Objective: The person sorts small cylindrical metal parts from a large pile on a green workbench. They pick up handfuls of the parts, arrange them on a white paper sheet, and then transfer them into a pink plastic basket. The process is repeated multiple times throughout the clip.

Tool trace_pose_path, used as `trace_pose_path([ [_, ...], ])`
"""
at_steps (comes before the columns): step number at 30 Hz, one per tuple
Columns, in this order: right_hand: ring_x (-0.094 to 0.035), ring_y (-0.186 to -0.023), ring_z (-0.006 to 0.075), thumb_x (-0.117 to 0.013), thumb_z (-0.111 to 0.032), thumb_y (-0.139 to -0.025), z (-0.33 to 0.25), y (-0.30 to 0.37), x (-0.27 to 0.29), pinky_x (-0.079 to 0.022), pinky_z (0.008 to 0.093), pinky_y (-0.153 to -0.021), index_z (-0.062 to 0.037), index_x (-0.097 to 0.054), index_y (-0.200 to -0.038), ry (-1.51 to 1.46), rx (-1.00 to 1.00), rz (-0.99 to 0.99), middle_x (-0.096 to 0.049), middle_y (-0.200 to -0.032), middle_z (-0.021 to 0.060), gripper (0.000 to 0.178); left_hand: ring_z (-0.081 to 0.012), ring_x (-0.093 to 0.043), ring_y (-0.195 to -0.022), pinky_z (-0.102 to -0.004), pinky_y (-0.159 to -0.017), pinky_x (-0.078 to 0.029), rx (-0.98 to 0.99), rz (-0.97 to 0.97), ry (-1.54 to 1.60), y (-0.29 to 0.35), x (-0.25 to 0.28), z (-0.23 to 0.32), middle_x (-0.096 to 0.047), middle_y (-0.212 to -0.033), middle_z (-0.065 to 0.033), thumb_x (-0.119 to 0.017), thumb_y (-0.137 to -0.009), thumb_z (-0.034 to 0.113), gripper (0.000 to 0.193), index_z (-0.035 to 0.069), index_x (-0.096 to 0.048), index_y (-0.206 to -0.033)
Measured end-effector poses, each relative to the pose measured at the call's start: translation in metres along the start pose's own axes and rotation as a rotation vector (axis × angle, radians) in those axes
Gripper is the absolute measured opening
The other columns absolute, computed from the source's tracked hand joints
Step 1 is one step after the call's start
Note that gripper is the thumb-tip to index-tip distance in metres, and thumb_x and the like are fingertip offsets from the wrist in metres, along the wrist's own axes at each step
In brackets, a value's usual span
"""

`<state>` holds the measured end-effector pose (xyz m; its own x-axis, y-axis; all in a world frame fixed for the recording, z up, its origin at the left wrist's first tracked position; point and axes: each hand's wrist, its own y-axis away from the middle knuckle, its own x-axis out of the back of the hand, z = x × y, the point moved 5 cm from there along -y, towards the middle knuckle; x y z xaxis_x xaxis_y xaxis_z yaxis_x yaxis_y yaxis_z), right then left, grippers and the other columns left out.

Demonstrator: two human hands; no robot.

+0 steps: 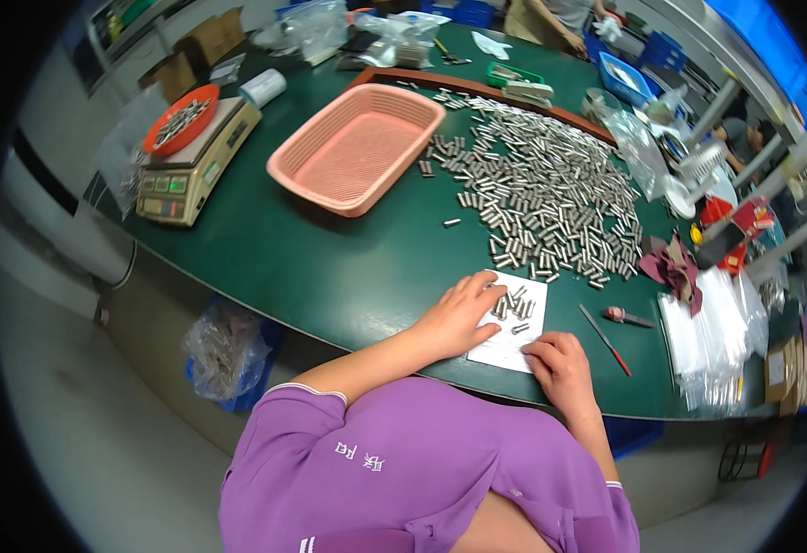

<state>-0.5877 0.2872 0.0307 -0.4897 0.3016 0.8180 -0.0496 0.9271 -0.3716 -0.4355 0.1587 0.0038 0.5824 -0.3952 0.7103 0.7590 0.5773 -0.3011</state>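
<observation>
A white sheet of paper (505, 352) lies at the near edge of the green table, with several small metal pins (520, 305) on its upper part. My left hand (461, 315) rests across the sheet's left side, fingers apart, the fingertips beside the pins. At the lower right edge of the paper, my right hand (562, 365) is closed with its fingers curled; whatever is in them, if anything, is hidden. Beyond the sheet spreads a large heap of short metal pins (551, 184), and one loose pin (451, 222) lies apart to its left.
A pink plastic basket (298, 177) stands left of the heap. Farther left, a scale (169, 189) carries an orange bowl (203, 112) of metal pieces. At right lie a red-handled file (606, 341), a dark-bladed tool (626, 317), a maroon cloth (675, 270) and clear plastic bags (706, 341).
</observation>
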Motion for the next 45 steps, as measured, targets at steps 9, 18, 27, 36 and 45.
trace_pose_path([
  [9, -0.057, -0.102, 0.0302, -0.075, -0.007, -0.074, -0.014, -0.025, -0.005, -0.047, 0.0399, -0.088, -0.0080, -0.066, -0.106, 0.117, -0.059, 0.157, -0.060, -0.109, 0.0101, 0.033, -0.0323, -0.059, -0.107, -0.0426, -0.097, -0.047, 0.059, 0.477, -0.026, 0.084, 0.074, -0.039, -0.046, -0.138, -0.0172, -0.074, -0.079, 0.008, 0.048, 0.003, -0.058, -0.124],
  [18, -0.051, -0.122, 0.0382, -0.078, -0.012, -0.073, -0.113, -0.087, -0.075, -0.042, 0.0473, -0.101, -0.0063, -0.062, -0.120, -0.053, 0.300, -0.187, -0.053, -0.130, 0.0164, 0.049, -0.0369, -0.039, -0.136, -0.0520, -0.114, -0.029, 0.502, 0.626, -0.564, 0.175, 0.163, -0.127, -0.052, -0.138, -0.0148, -0.067, -0.085, 0.033, 0.045, 0.006, -0.062, -0.121],
  [27, -0.038, -0.135, 0.0418, -0.078, -0.037, -0.076, -0.196, -0.126, -0.175, -0.028, 0.0580, -0.113, -0.0075, -0.050, -0.136, 0.031, 0.553, -0.504, -0.042, -0.142, 0.0205, 0.073, -0.0424, -0.035, -0.139, -0.0580, -0.113, -0.027, 0.358, 0.683, -0.432, 0.176, 0.167, -0.126, -0.051, -0.139, -0.0204, -0.060, -0.089, 0.040, 0.050, 0.002, -0.063, -0.122],
  [36, -0.044, -0.132, 0.0360, -0.067, -0.033, -0.086, -0.202, -0.156, -0.206, -0.030, 0.0554, -0.111, -0.0092, -0.059, -0.127, -0.067, 0.505, -0.522, -0.052, -0.135, 0.0138, 0.048, -0.0384, -0.032, -0.142, -0.0553, -0.114, -0.027, -0.006, 0.679, -0.054, 0.201, 0.191, -0.133, -0.040, -0.148, -0.0191, -0.052, -0.096, 0.023, 0.045, 0.002, -0.051, -0.136],
  [45, -0.049, -0.128, 0.0323, -0.064, -0.028, -0.089, -0.165, -0.133, -0.222, -0.030, 0.0555, -0.111, -0.0128, -0.063, -0.122, -0.039, 0.399, -0.531, -0.055, -0.133, 0.0091, 0.036, -0.0249, -0.065, -0.095, -0.0381, -0.080, -0.052, 0.137, 0.843, -0.206, 0.267, 0.305, -0.237, -0.061, -0.116, -0.0069, -0.065, -0.078, 0.002, 0.033, 0.011, -0.065, -0.111],
])
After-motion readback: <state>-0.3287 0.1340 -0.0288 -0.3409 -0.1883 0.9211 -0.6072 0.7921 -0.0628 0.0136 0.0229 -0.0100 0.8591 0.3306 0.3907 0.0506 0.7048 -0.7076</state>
